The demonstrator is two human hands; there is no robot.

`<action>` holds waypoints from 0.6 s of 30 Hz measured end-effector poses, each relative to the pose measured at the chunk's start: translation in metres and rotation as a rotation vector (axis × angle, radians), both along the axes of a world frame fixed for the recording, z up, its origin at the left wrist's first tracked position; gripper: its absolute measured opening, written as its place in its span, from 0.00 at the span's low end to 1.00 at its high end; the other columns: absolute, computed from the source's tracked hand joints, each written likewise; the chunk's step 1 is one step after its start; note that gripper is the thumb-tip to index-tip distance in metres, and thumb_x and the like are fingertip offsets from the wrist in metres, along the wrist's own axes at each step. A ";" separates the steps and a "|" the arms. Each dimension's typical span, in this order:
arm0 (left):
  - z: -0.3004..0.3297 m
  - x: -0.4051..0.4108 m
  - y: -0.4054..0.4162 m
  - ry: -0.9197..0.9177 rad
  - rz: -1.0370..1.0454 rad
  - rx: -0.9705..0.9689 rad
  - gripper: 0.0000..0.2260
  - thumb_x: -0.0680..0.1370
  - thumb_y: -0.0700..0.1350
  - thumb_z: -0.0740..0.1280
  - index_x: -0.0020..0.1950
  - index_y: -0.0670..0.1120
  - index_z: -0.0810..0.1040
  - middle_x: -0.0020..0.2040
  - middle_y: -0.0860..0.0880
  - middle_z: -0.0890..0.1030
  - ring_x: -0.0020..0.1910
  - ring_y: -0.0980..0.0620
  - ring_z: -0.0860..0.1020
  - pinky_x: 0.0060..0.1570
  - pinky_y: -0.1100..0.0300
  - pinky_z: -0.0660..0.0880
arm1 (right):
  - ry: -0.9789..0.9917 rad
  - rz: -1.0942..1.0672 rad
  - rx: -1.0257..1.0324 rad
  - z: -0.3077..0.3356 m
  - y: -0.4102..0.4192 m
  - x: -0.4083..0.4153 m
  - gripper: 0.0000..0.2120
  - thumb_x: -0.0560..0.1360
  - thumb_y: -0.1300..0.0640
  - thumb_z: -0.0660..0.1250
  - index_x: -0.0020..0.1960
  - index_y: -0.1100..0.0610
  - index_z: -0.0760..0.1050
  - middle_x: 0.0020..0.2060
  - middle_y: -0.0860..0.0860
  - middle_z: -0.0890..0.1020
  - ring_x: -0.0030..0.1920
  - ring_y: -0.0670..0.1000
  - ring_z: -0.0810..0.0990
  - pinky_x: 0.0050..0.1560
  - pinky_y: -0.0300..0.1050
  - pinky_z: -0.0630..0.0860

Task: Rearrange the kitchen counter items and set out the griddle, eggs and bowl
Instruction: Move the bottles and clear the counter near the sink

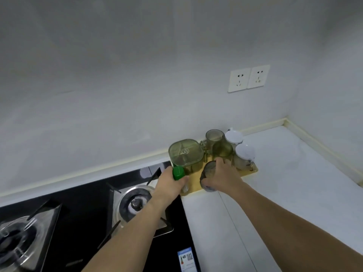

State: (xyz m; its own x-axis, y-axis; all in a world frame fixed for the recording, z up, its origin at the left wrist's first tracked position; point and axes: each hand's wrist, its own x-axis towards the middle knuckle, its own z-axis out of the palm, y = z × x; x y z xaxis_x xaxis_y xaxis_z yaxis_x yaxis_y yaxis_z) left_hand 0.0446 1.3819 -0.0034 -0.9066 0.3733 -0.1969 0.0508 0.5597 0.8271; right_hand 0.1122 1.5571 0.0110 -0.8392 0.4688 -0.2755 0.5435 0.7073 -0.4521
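Both arms reach to the far end of the white counter, where the left hand is clamped round a clear bottle with a green cap at the near left corner of the pale wooden tray. The right hand grips a tilted, dark-lidded glass jar over the tray's near edge. Behind them stand a square green-lidded plastic container, green-tinted jars and two white-lidded jars; the black gas hob lies left.

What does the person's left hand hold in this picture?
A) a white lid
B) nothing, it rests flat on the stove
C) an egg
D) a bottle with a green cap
D: the left hand is closed around a bottle with a green cap, at the near left corner of the wooden tray, beside the gas stove.
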 end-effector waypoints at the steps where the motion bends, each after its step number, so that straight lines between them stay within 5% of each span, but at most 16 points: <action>1: -0.003 -0.001 0.005 -0.004 0.011 0.007 0.10 0.74 0.49 0.73 0.49 0.50 0.73 0.44 0.51 0.79 0.42 0.56 0.78 0.35 0.67 0.71 | -0.007 0.017 -0.007 -0.004 0.003 -0.003 0.46 0.61 0.40 0.74 0.70 0.55 0.57 0.62 0.55 0.66 0.62 0.59 0.68 0.58 0.50 0.71; 10: -0.040 -0.022 0.036 -0.051 0.086 -0.017 0.11 0.72 0.42 0.74 0.49 0.50 0.75 0.46 0.51 0.80 0.42 0.59 0.77 0.37 0.69 0.71 | 0.014 0.056 -0.058 -0.037 0.021 -0.024 0.47 0.63 0.41 0.73 0.74 0.53 0.53 0.65 0.55 0.64 0.64 0.59 0.66 0.62 0.52 0.70; 18: -0.073 -0.037 0.050 0.038 0.206 -0.106 0.14 0.69 0.49 0.75 0.52 0.50 0.77 0.49 0.50 0.79 0.48 0.50 0.78 0.51 0.52 0.77 | 0.038 0.038 -0.058 -0.054 0.027 -0.044 0.44 0.64 0.42 0.73 0.72 0.53 0.55 0.65 0.54 0.65 0.64 0.57 0.66 0.62 0.50 0.69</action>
